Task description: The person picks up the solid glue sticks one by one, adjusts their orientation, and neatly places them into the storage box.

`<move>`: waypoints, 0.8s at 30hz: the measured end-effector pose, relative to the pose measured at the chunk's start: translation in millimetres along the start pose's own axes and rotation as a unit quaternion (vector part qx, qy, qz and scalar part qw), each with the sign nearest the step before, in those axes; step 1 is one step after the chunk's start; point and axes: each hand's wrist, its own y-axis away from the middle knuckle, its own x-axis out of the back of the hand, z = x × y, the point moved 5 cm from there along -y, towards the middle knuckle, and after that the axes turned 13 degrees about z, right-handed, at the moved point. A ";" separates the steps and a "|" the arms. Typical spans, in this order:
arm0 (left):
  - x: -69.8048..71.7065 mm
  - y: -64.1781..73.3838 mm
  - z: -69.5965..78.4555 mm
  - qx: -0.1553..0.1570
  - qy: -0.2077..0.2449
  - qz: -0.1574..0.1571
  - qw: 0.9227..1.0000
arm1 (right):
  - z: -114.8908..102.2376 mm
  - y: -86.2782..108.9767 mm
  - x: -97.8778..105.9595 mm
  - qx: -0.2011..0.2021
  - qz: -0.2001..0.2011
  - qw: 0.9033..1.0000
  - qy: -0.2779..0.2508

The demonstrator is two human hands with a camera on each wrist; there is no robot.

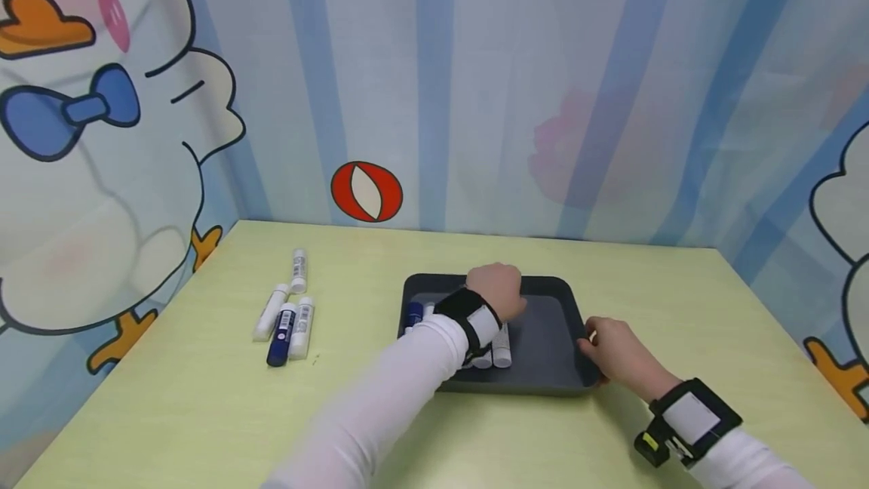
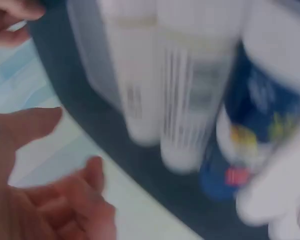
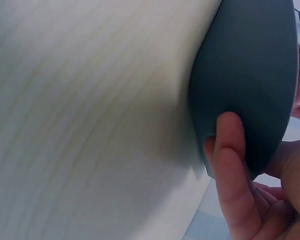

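A dark grey tray [image 1: 553, 342] stands on the table with several glue sticks [image 1: 502, 347] in its left part, white ones and a blue one [image 2: 235, 130]. Above the tray is my left hand [image 1: 498, 290]; the left wrist view shows its thumb and fingers apart, holding nothing. My right hand [image 1: 619, 353] grips the tray's right side near the front corner. In the right wrist view its fingers [image 3: 230, 165] lie against the tray's outer wall. My left forearm hides part of the tray and its contents.
On the table [image 1: 170, 413], left of the tray, lie three white glue sticks [image 1: 302, 328] and a blue one [image 1: 281, 335]. A striped curtain [image 1: 475, 96] with cartoon figures hangs behind the table's back edge.
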 end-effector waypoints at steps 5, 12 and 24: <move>31.8 8.4 -20.7 -0.057 0.067 0.050 0.995 | 0.6 -0.3 0.3 -0.010 -0.001 1.000 0.000; 48.9 25.1 -88.5 -0.018 0.099 0.103 0.990 | -1.1 -0.6 1.8 -0.010 -0.001 1.000 -0.005; 50.3 58.4 -160.6 0.091 0.140 0.136 0.977 | -1.1 -0.8 -0.5 -0.030 -0.007 1.000 -0.001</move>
